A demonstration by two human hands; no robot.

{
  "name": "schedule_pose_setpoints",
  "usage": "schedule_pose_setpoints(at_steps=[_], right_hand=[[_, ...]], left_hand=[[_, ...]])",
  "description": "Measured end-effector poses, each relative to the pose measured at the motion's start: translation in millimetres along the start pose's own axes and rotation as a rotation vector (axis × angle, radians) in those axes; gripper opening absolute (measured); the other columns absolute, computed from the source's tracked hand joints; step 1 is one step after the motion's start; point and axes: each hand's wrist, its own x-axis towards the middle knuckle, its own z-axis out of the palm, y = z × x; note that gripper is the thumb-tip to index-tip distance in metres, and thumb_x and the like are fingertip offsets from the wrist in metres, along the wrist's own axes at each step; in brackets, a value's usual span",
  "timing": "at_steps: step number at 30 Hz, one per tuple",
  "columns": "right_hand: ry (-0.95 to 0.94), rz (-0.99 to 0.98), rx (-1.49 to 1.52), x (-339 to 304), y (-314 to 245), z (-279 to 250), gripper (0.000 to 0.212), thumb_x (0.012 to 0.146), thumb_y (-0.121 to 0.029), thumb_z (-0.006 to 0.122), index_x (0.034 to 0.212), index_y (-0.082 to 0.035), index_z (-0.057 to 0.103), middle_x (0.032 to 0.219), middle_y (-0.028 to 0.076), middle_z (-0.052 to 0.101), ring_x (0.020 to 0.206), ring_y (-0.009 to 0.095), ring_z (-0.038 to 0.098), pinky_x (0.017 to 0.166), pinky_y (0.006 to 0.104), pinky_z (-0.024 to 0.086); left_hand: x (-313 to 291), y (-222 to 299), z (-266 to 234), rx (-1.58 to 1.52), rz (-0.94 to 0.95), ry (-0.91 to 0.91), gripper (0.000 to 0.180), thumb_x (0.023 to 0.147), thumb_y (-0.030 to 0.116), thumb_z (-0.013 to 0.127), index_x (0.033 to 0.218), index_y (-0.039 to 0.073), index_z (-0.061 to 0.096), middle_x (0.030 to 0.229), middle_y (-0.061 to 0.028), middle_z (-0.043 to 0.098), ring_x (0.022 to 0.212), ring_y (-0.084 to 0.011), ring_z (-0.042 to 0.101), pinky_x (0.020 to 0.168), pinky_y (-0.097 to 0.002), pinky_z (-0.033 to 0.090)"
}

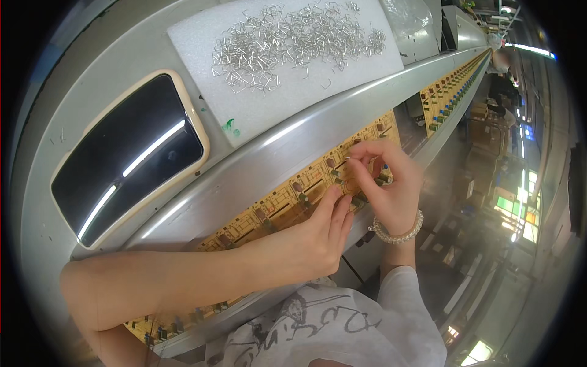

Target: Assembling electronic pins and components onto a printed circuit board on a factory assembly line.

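Note:
A yellow circuit board [287, 196] with small brown, blue and green parts lies in the metal track before me. Over its right part, my right hand [391, 183] pinches a short bent wire piece [349, 158] between thumb and forefinger. My left hand [315, 241] reaches across from the left, its fingers drawn together and their tips at the board just below the right hand. Whatever those left fingers hold, if anything, is hidden. A beaded bracelet [400, 235] circles my right wrist.
A white foam sheet [263, 113] beyond the track carries a heap of bent wire pieces [293, 43]. To its left lies a dark-screened phone [131, 159] in a pale case. Another row of boards [449, 95] runs to the far right, where a person [502, 64] is.

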Motion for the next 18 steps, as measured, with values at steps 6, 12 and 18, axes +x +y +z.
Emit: schedule_pose_setpoints(at_steps=[6,12,18], right_hand=[[0.031,-0.087,-0.045,-1.2,3.8,5.9,0.018,0.072,0.006,0.069,0.087,-0.003,0.063,0.075,0.005,0.061,0.064,0.015,0.058,0.058,0.0261,0.046],[0.068,-0.067,-0.049,-1.4,0.5,10.0,0.018,0.071,0.007,0.069,0.085,-0.003,0.063,0.073,0.006,0.059,0.063,0.017,0.058,0.058,0.0274,0.046],[0.084,-0.117,-0.178,-3.6,-4.3,13.5,0.017,0.069,0.004,0.07,0.083,-0.004,0.064,0.073,0.005,0.06,0.064,0.019,0.058,0.06,0.0296,0.044]], left_hand=[[0.5,1.7,3.0,-0.003,-0.014,-0.008,0.043,0.091,0.032,0.05,0.106,-0.005,0.067,0.107,-0.0233,0.066,0.101,-0.0343,0.064,0.1,-0.0499,0.042],[-3.1,1.4,0.8,-0.006,-0.005,-0.013,0.043,0.091,0.031,0.048,0.107,-0.004,0.066,0.109,-0.0238,0.066,0.103,-0.0343,0.063,0.1,-0.0502,0.041],[-2.7,0.0,-2.2,-0.024,-0.001,-0.016,0.043,0.089,0.029,0.049,0.109,-0.004,0.066,0.108,-0.0235,0.066,0.104,-0.0341,0.063,0.1,-0.0504,0.041]])
